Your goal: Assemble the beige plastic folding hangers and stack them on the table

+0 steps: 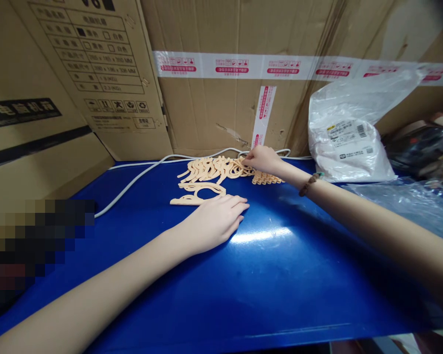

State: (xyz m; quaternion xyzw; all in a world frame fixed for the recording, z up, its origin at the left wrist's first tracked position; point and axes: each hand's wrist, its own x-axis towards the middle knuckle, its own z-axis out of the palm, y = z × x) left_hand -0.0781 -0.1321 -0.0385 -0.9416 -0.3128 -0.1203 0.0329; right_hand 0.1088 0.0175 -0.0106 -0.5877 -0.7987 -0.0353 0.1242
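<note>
My left hand lies low over the blue tabletop with its fingers stretched out, partly covering a flat cream plastic piece with curved cut-outs. That piece resembles part of a folding hanger. Farther back, a row of similar curved cream pieces lies overlapping on the table. At the row's right end my right hand reaches in, its thumb and fingers pinched on one of these pieces; the fingertips partly hide it. Just below the right wrist sits a neat group of small cream pieces, side by side.
Cardboard boxes wall in the back and left of the blue table. A white cable runs behind the pieces. On the right stand a white plastic bag with a label and clear plastic wrap. A blurred-out patch covers the left edge.
</note>
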